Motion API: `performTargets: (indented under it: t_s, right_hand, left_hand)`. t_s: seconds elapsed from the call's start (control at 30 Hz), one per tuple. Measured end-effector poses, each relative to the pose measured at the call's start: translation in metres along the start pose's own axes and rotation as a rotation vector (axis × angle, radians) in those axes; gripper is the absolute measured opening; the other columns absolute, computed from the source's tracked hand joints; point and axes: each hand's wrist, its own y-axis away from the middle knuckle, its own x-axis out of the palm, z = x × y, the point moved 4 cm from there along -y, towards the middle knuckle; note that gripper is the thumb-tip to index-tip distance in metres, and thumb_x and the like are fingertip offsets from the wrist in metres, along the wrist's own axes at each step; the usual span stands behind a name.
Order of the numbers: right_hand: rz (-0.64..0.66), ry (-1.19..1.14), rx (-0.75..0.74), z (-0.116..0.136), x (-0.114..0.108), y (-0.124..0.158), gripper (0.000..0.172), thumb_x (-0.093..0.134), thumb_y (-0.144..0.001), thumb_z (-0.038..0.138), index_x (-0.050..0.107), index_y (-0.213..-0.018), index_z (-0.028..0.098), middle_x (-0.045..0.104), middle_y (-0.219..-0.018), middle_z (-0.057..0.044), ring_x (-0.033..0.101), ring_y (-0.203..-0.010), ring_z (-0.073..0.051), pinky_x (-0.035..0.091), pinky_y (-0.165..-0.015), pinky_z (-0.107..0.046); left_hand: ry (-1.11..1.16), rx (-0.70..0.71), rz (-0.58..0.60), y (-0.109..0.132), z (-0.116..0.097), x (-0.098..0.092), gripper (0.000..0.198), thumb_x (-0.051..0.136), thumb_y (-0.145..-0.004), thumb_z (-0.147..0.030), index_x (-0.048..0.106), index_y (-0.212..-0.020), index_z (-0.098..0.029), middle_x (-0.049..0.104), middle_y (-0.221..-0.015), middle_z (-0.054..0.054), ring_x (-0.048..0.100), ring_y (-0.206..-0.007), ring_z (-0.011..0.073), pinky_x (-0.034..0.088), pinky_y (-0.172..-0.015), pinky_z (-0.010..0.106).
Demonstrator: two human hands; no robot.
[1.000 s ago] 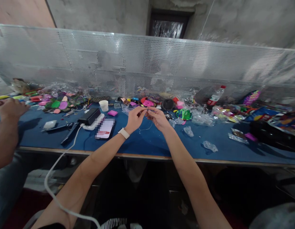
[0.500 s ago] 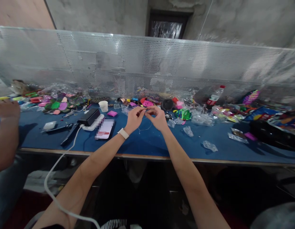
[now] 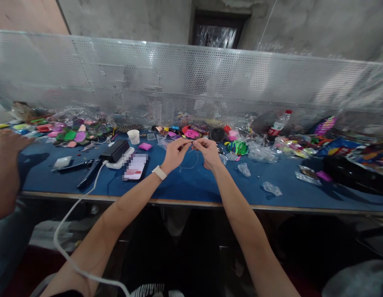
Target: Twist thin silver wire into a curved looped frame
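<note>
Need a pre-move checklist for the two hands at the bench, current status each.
1. Hands positioned: ok. Left hand and right hand have their fingertips close together above the blue tabletop.
2. Grip on the work: cannot tell. Whatever is between the fingers is too small to make out.
3. Thread free of knots: cannot tell. Loose curve below the hands, too thin to check.
4. Smartphone clear: ok. Lies apart from both hands.
5. White cable clear of arms: not ok. It crosses the left forearm in this view; contact unclear.
6. White cup stable: ok. Upright, away from both hands.
</note>
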Motion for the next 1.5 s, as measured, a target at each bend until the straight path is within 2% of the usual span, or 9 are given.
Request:
performTargets:
  t_s: [0.17,0.4,0.5,0.6,0.73,0.83,1.07,1.33,1.5]
  right_hand:
    - [0.066,-0.260,0.255,-0.013,0.007,0.000,0.058,0.098,-0.060,0.071,0.070,-0.082,0.025,0.071,-0.072,0.000,0.065,-0.069,-0.018,0.055,-0.066,-0.031]
    - [0.110,-0.327,0.357,-0.021,0.009,-0.001,0.055,0.098,-0.061,0.061,0.064,-0.088,0.027,0.064,-0.067,0.004,0.064,-0.064,-0.018,0.059,-0.065,-0.034]
    - [0.039,-0.281,0.285,-0.023,0.007,-0.003,0.056,0.096,-0.064,0.065,0.064,-0.090,0.027,0.065,-0.068,0.004,0.064,-0.063,-0.017,0.056,-0.063,-0.032]
    - [-0.101,-0.138,0.107,-0.017,0.002,-0.003,0.053,0.087,-0.075,0.072,0.065,-0.094,0.027,0.071,-0.073,0.002,0.066,-0.063,-0.017,0.056,-0.064,-0.032]
    - [-0.156,0.209,-0.224,0.002,0.002,0.006,0.037,0.080,-0.089,0.062,0.075,-0.100,0.027,0.079,-0.088,-0.004,0.072,-0.076,-0.022,0.060,-0.077,-0.039]
    - [-0.168,0.442,-0.366,0.012,0.005,0.014,0.029,0.075,-0.096,0.056,0.081,-0.098,0.027,0.081,-0.092,-0.006,0.071,-0.076,-0.023,0.060,-0.079,-0.041]
    - [-0.217,0.567,-0.474,0.019,0.007,0.020,0.026,0.068,-0.103,0.048,0.085,-0.105,0.028,0.081,-0.092,-0.007,0.070,-0.075,-0.024,0.061,-0.077,-0.040]
    - [-0.169,0.624,-0.533,0.019,0.013,0.018,0.029,0.060,-0.110,0.042,0.081,-0.109,0.023,0.074,-0.089,-0.006,0.066,-0.073,-0.021,0.058,-0.072,-0.037]
    - [-0.116,0.558,-0.490,0.017,0.014,0.015,0.029,0.059,-0.110,0.044,0.077,-0.108,0.022,0.074,-0.097,-0.008,0.066,-0.081,-0.022,0.057,-0.076,-0.038]
  left_hand:
    - [0.006,-0.011,-0.029,0.000,-0.003,0.000,0.028,0.064,-0.110,-0.041,0.085,-0.110,-0.023,0.078,-0.093,0.006,0.064,-0.073,0.0165,0.052,-0.067,0.031]
    - [0.004,0.010,0.006,0.001,-0.003,0.004,0.034,0.063,-0.111,-0.047,0.085,-0.109,-0.022,0.079,-0.094,0.007,0.068,-0.077,0.0175,0.055,-0.070,0.031]
    - [0.026,-0.004,-0.016,0.001,0.000,0.007,0.035,0.064,-0.110,-0.049,0.084,-0.109,-0.022,0.081,-0.097,0.008,0.070,-0.077,0.0177,0.057,-0.069,0.032]
    - [0.042,-0.066,-0.065,0.002,0.005,0.006,0.035,0.065,-0.109,-0.050,0.083,-0.110,-0.021,0.082,-0.101,0.009,0.070,-0.075,0.0165,0.056,-0.065,0.030]
    - [0.057,-0.098,-0.111,0.002,0.011,0.004,0.033,0.067,-0.107,-0.049,0.082,-0.108,-0.020,0.083,-0.101,0.009,0.073,-0.080,0.0175,0.057,-0.067,0.029]
    - [0.050,-0.100,-0.100,0.002,0.013,0.003,0.031,0.068,-0.107,-0.047,0.083,-0.107,-0.020,0.083,-0.102,0.009,0.074,-0.083,0.0185,0.057,-0.069,0.030]
    - [0.064,-0.061,-0.087,0.001,0.009,0.003,0.022,0.068,-0.107,-0.037,0.084,-0.110,-0.023,0.083,-0.102,0.007,0.072,-0.078,0.0162,0.054,-0.067,0.029]
    - [0.018,-0.077,-0.106,0.000,0.012,0.000,0.026,0.068,-0.107,-0.040,0.083,-0.106,-0.018,0.081,-0.088,0.006,0.070,-0.073,0.0157,0.055,-0.067,0.029]
    - [-0.054,0.036,-0.100,-0.001,0.003,-0.003,0.020,0.067,-0.108,-0.032,0.082,-0.106,-0.019,0.080,-0.096,0.007,0.071,-0.082,0.0172,0.054,-0.073,0.030]
